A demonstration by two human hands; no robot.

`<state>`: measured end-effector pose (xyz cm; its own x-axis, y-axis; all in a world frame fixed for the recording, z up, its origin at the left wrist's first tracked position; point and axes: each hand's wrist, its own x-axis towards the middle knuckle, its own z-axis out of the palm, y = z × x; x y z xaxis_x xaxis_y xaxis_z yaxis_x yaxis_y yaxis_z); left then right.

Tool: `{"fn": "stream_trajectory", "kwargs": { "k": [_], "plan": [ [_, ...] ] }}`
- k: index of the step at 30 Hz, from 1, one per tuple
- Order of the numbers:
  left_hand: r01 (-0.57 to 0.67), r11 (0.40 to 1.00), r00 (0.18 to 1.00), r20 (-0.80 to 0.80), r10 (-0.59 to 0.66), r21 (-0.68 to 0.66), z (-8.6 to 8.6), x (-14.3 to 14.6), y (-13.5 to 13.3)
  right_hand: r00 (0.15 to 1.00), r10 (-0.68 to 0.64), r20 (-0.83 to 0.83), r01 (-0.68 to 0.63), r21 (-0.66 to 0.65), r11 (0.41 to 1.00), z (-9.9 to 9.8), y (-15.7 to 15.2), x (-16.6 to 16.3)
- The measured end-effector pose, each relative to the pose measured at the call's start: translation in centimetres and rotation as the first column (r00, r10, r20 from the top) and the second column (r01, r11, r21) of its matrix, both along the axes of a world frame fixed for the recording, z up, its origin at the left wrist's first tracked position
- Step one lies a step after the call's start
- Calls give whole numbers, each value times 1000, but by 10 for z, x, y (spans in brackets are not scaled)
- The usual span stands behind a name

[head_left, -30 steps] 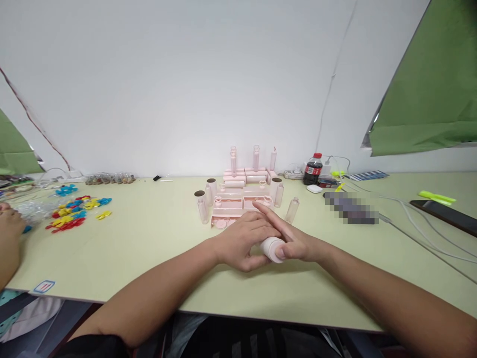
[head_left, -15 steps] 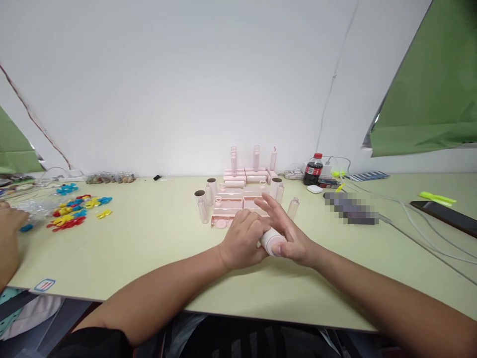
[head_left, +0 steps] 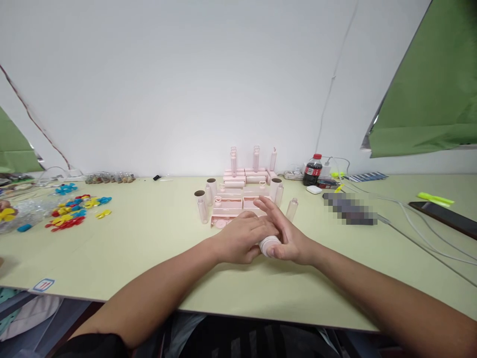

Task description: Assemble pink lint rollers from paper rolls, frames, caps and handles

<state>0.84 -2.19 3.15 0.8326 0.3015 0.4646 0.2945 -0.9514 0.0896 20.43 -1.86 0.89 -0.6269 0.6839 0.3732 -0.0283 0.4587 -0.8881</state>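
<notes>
Between both hands, low over the near part of the table, is a pale pink cylindrical tube [head_left: 269,245] with a round end turned towards me. My left hand [head_left: 244,237] is wrapped over its far part from above. My right hand [head_left: 288,238] grips it from the right, thumb pressed against the round end, other fingers reaching forward beside the left hand. Most of the tube is hidden by the hands. Just beyond them lie open pink boxes [head_left: 229,203], and clear slim bottles [head_left: 202,211] stand around these. Open-topped tubes [head_left: 276,188] stand at the sides.
Pink boxes [head_left: 234,184] with upright clear bottles stand by the wall. A cola bottle [head_left: 312,170], a white case [head_left: 314,189], cables and a phone [head_left: 443,219] lie to the right. Coloured plastic flower pieces [head_left: 70,214] and clear bags [head_left: 33,214] are on the left.
My left hand has shifted forward around the tube and its fingers now lie flatter, while the tube has dipped slightly left. At the far left, another person's hand has mostly moved out of view.
</notes>
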Motion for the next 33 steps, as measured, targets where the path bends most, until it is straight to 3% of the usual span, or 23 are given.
{"fn": "stream_trajectory", "kwargs": {
  "k": [6, 9, 12, 16, 21, 27, 33],
  "plan": [
    [-137, 975, 974, 204, 100, 175, -14, 7, 0, 993, -17, -119, 12, -46, 999, 5, -7, -6],
    [-198, 967, 961, 226, 160, 158, -12, 6, 0, 984, -68, -166, 63, -35, 997, 3, -4, -7],
    [-297, 947, 936, 233, 265, 118, -7, -1, 3, 945, -201, -257, 215, 28, 976, 1, 4, -4],
    [-401, 914, 916, 52, 398, 61, -4, -8, 9, 853, -361, -376, 418, 79, 905, 2, 13, 2],
    [-476, 879, 860, -189, 473, 36, -17, -4, 9, 820, -404, -405, 455, 34, 890, 6, 8, -2],
    [-498, 867, 841, -247, 480, -11, -31, 1, 10, 838, -410, -358, 466, 83, 881, 7, 0, -4],
    [-475, 879, 870, -174, 462, -38, -24, 3, 11, 851, -387, -356, 450, 114, 886, 4, 3, -2]
  ]
}}
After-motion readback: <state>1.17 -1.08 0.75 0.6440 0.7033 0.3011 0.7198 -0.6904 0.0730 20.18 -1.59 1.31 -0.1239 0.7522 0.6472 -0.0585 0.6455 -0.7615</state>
